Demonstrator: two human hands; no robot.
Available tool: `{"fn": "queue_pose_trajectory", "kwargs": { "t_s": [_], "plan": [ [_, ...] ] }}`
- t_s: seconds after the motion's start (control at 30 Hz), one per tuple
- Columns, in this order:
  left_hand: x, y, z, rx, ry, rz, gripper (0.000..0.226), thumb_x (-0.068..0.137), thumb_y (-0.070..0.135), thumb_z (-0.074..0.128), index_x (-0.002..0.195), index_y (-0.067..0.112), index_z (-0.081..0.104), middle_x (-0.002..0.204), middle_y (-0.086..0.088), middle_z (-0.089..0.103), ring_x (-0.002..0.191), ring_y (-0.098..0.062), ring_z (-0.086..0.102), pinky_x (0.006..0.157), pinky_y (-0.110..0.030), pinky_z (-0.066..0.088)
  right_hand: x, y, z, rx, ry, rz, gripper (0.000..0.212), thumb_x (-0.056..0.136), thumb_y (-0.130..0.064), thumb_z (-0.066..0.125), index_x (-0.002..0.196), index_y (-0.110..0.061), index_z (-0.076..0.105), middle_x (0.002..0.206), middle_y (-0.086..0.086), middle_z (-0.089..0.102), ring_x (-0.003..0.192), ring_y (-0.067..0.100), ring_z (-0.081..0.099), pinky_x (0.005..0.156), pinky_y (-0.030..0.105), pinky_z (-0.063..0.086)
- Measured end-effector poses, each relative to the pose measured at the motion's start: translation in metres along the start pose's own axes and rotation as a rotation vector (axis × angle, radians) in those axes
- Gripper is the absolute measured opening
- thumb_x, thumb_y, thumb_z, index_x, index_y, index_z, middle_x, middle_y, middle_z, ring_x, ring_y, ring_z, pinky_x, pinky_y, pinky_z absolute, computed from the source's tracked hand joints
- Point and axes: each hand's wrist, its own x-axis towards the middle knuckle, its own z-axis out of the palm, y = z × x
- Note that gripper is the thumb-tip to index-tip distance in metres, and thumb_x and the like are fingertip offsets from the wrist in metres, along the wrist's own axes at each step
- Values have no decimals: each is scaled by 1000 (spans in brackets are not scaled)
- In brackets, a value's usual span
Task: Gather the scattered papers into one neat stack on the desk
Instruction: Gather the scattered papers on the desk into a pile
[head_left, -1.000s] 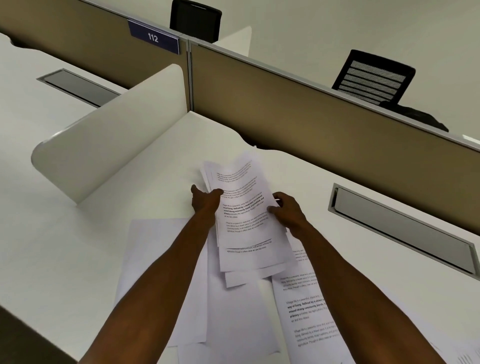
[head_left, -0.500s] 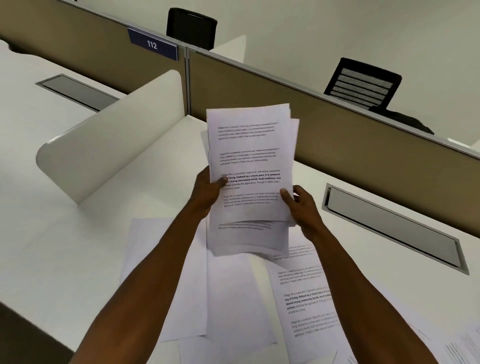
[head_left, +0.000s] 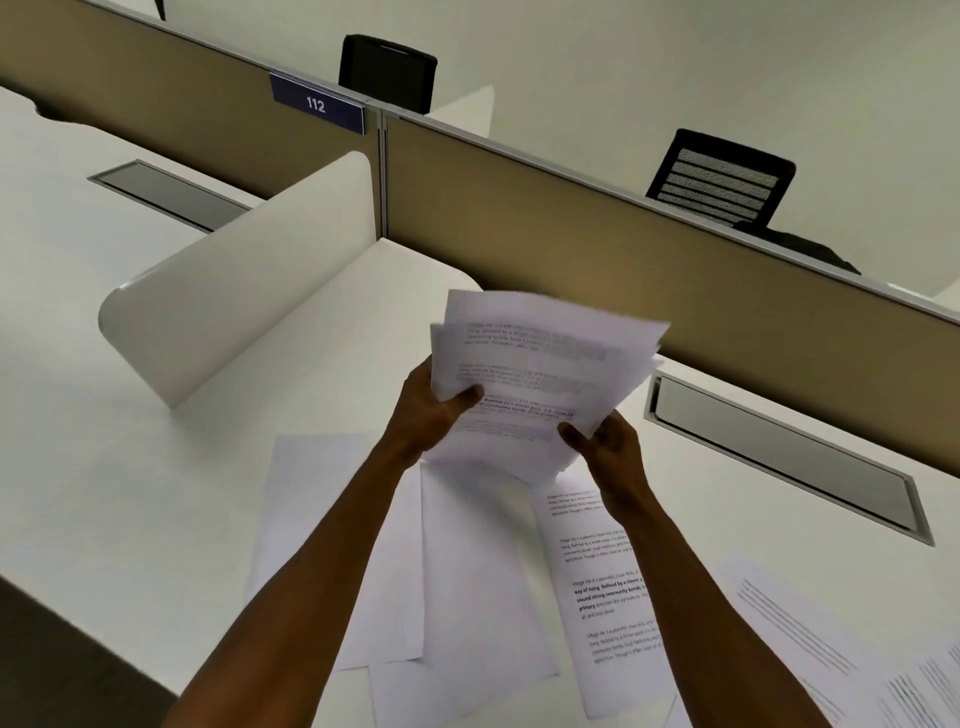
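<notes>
Change since half a second ago: held sheaf (head_left: 540, 384) has tipped from upright to leaning away and to the right, its pages fanning and blurred with motion.
Left hand (head_left: 434, 410): clamped on the sheaf's left edge, thumb pressed over the printed face, fingers hidden behind the pages.
Right hand (head_left: 605, 441): gripping the sheaf's lower right corner, thumb on top, just beside and a little lower than the left hand.
Sheaf: lifted off the desk (head_left: 130, 441), between the two hands, edges uneven, top corners splayed toward the tan partition (head_left: 623, 234).
Loose sheets (head_left: 483, 571): lying flat on the desk below the hands and under both forearms, overlapping one another; blank ones beneath the left arm, a printed page (head_left: 602, 587) beside the right forearm.
Further pages (head_left: 810, 623): to the right of the right arm, near the lower edge, with lines of print, too smeared to read.
White divider (head_left: 244, 291): standing to the left of the left hand, well apart from it.
Cable hatch (head_left: 779, 457): set in the desk just right of the right hand.
</notes>
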Motion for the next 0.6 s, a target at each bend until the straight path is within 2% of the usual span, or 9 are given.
{"fn": "queue_pose_trajectory", "kwargs": {
  "t_s": [0.13,0.2,0.3,0.37,0.47,0.6],
  "plan": [
    [-10,-17,3,88,33,-64,44,90,20,71,131,12,59,122,-12,67,108,-30,65,95,-54,56,-6,9,12,-124,68,69,23,91,-17,67,113,-26,66,116,3,71,105,27,67,96,52,54],
    [-14,-19,3,100,54,-81,41,90,21,70,129,10,61,120,-13,69,106,-32,67,93,-55,56,-9,11,17,-164,92,74,20,93,-21,64,112,-26,65,114,2,71,104,27,66,96,52,54],
    [-14,-8,4,70,86,-71,49,84,33,72,126,10,62,118,-12,70,102,-33,69,88,-51,60,-11,4,17,-196,111,26,16,94,-25,63,108,-32,64,107,-5,71,100,24,67,88,43,58],
    [-12,0,9,10,97,-76,52,78,36,71,125,14,62,116,-9,71,99,-31,71,83,-46,62,-8,-2,16,-237,95,-21,27,92,-27,66,118,-26,61,113,-2,70,103,22,67,83,36,59],
    [-8,2,19,-200,119,-148,47,79,23,76,123,15,62,113,-10,72,97,-32,73,79,-48,63,-1,-10,16,-326,110,-74,40,92,-21,66,129,-18,53,117,0,66,102,19,65,80,32,57],
    [-9,-2,26,-437,135,-328,47,84,12,75,127,16,57,116,-9,72,93,-30,75,73,-46,63,1,-19,0,-333,158,-52,40,87,-18,68,119,-32,49,106,-15,63,92,4,65,63,14,53]
  ]
}}
